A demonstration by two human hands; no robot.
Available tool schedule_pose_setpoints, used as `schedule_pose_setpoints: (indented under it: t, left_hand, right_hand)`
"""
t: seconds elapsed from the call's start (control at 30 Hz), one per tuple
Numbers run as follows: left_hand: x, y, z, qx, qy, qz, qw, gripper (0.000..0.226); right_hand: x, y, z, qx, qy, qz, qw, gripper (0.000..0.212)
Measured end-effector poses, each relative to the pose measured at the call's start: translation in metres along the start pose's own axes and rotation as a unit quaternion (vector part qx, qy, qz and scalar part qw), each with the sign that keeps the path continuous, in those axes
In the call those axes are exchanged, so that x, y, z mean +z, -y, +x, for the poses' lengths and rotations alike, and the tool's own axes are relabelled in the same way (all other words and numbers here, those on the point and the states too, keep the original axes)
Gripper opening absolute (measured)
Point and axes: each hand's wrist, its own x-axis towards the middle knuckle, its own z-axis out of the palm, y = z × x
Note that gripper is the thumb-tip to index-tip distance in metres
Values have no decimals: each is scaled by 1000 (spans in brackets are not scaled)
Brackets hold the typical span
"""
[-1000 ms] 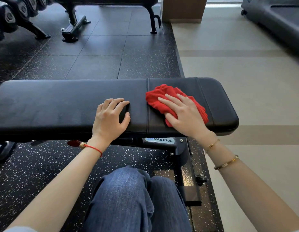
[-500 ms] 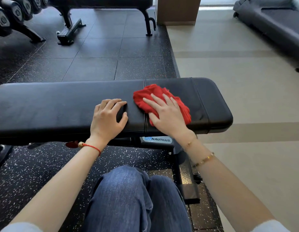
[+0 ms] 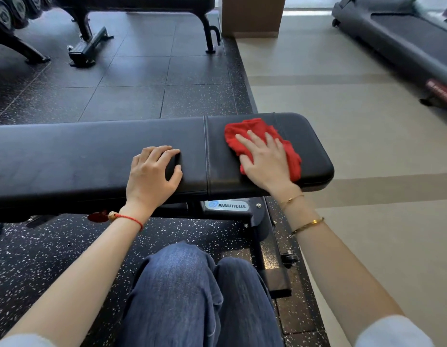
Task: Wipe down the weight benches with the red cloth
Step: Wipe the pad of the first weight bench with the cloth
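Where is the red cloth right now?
The red cloth lies on the short right-hand pad of the black bench, just right of its seam, under the flat right hand.

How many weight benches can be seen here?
2. One black padded weight bench lies under both hands; a second black bench stands at the top left, cut off by the frame. Others may be out of view.

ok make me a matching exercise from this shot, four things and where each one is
Things:
1. cloth
2. left hand
3. treadmill
4. Nautilus label

Places:
A. far right, on the pale floor
B. under the bench pad, on the frame
C. on the short end section of the bench, under the right hand
D. on the long section of the bench, just left of the seam

Pairs: 1-C, 2-D, 3-A, 4-B
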Motion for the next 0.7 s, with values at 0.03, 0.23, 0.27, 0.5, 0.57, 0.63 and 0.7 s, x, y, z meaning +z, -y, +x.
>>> schedule_pose_setpoints:
  t: [0.03, 0.23, 0.27, 0.5, 0.57, 0.63, 0.7]
  left_hand:
    - [0, 0, 0, 1, 0, -1, 1000, 43]
    - [0, 1, 0, 6, -3, -5, 1000, 43]
    - [1, 2, 0, 5, -7, -7, 1000, 43]
    - [3, 2, 0, 2, -16, -6, 1000, 43]
    - [4, 2, 0, 3, -16, -3, 1000, 43]
    - [4, 2, 1, 2, -16, -3, 1000, 42]
    - [4, 3, 1, 5, -16, 0, 1000, 42]
  right_hand:
    - [3, 10, -8, -29, 3, 7, 1000, 53]
    - [2, -14, -39, -62, -20, 21, 998, 54]
    - [0, -27, -40, -39, -33, 17, 999, 54]
    - [-14, -68, 25, 142, -6, 9, 990, 52]
    - [-12, -53, 43, 136, 5, 5, 991, 52]
    - [-9, -31, 50, 99, 11, -2, 995, 52]
    - [-4, -7, 44, 38, 23, 9, 999, 52]
